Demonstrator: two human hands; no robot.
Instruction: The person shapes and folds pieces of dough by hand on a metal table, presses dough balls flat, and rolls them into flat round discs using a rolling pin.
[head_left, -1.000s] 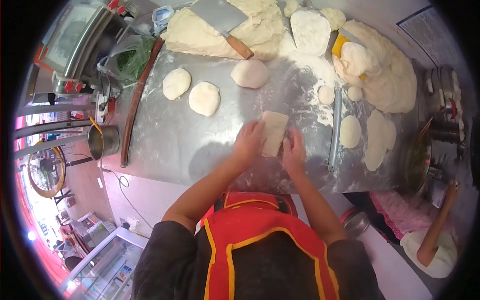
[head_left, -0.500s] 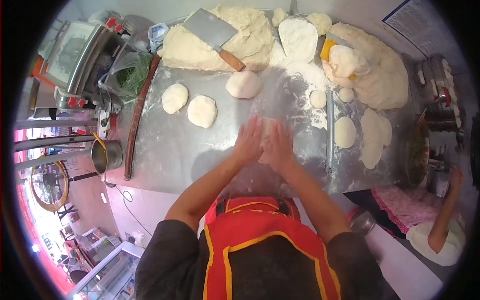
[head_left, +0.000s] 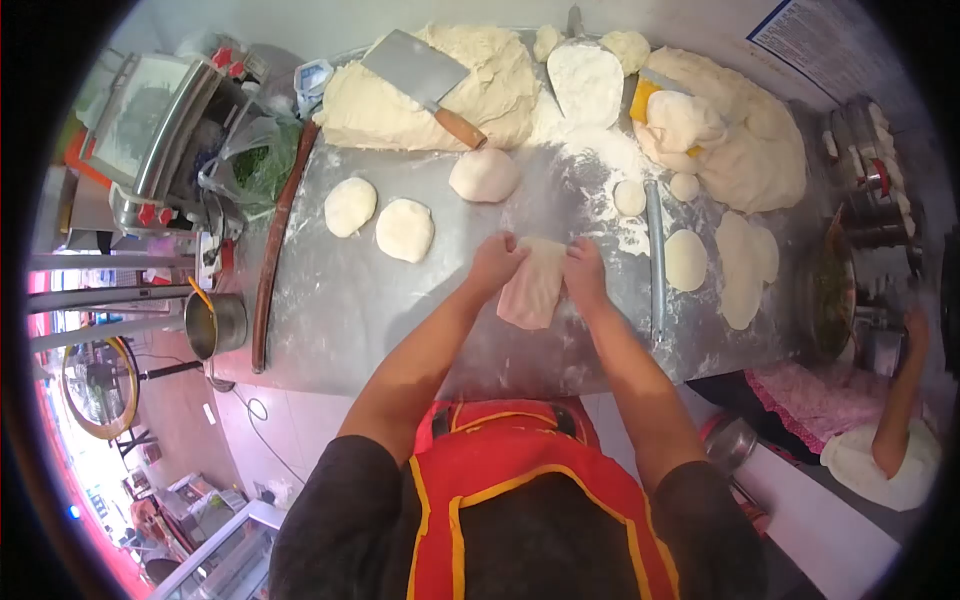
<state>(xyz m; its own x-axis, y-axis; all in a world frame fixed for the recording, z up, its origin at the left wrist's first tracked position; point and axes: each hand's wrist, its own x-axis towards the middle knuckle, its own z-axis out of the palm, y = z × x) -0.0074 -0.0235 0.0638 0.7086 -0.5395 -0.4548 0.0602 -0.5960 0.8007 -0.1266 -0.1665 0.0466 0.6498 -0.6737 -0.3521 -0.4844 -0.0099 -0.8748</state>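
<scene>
A thin, stretched piece of dough [head_left: 533,287] lies between my two hands over the metal table [head_left: 440,320]. My left hand [head_left: 497,260] is closed on its far left corner. On the opposite side, my right hand [head_left: 585,268] pinches the far right corner. Beyond my hands sits a round dough piece [head_left: 484,175], close to the wooden handle of a cleaver-like scraper [head_left: 420,68] resting on a big dough slab [head_left: 350,108]. Two flattened dough rounds, a left one [head_left: 350,207] and a right one [head_left: 405,230], lie to my left.
A long wooden rod [head_left: 275,260] lies along the left, beside a metal pot [head_left: 216,326]. To the right are a grey rolling pin [head_left: 656,260], flat dough pieces [head_left: 740,270] and a large dough mass [head_left: 765,150]. Another person's arm [head_left: 900,400] shows at far right.
My hands have gone from lying flat, side by side on the dough, to gripping its two far corners. They are farther apart, and more of the dough shows between them.
</scene>
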